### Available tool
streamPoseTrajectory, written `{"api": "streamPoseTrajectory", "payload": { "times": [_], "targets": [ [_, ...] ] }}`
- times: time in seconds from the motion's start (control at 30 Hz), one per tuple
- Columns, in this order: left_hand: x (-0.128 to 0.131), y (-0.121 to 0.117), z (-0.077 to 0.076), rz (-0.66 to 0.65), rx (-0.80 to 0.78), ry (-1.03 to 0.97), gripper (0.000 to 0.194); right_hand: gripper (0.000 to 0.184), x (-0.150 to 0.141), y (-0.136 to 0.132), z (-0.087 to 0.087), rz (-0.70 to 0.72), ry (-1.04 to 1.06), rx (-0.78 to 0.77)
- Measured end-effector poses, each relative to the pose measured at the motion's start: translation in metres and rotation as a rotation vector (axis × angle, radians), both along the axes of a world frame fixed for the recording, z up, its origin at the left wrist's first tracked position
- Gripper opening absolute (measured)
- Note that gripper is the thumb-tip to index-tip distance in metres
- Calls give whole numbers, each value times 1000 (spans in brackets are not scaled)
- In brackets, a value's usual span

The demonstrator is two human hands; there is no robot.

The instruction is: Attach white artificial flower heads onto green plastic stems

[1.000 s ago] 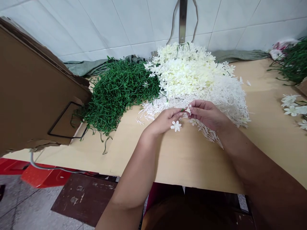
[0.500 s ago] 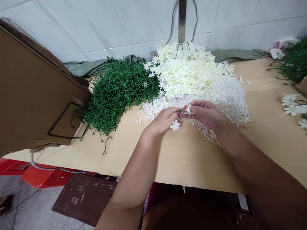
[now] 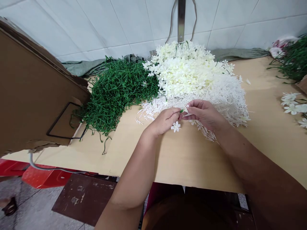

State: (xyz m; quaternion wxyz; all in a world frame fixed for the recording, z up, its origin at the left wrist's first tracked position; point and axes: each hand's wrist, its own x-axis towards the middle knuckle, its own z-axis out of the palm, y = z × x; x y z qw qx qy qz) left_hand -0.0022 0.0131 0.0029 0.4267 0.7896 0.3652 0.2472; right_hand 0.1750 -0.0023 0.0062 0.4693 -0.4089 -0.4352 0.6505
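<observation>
My left hand (image 3: 167, 120) is closed on a green plastic stem (image 3: 181, 111), whose tip pokes out past the thumb. A white artificial flower (image 3: 176, 126) hangs just below that hand, seemingly on the same stem. Between the fingertips of my right hand (image 3: 203, 112) is a small white flower (image 3: 186, 109), held against the stem's green tip. Behind both hands rises a heap of white artificial flowers (image 3: 187, 72), with thin white stamens (image 3: 225, 95) spread along its front and right side. To the left lies a pile of green stems (image 3: 122, 89).
A cardboard box (image 3: 35, 86) with a black wire frame (image 3: 64, 123) stands at the left. More green stems (image 3: 291, 60) and several assembled flowers (image 3: 291, 103) lie at the far right. A tiled wall (image 3: 115, 25) borders the table's back; red stools (image 3: 45, 177) are below.
The small white flower in my right fingers has moved left, up against the green stem tip. My left hand has barely moved. A foot at the lower left shows more.
</observation>
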Motion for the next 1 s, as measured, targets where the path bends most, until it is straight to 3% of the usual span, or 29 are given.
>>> {"api": "streamPoseTrajectory", "payload": {
  "times": [0.23, 0.47, 0.77, 1.0],
  "targets": [
    [1, -1, 3, 2, 13, 27, 21, 24, -3, -2, 2, -60, -44, 11],
    [1, 0, 2, 8, 45, 62, 22, 21, -1, -1, -4, -112, -247, 125],
    [2, 0, 2, 2, 86, 82, 23, 34, 4, 2, -6, 17, 2, 37],
    [3, 2, -7, 32, 96, -22, 30, 40, 1, 2, -7, -17, 49, -40]
  ]
}}
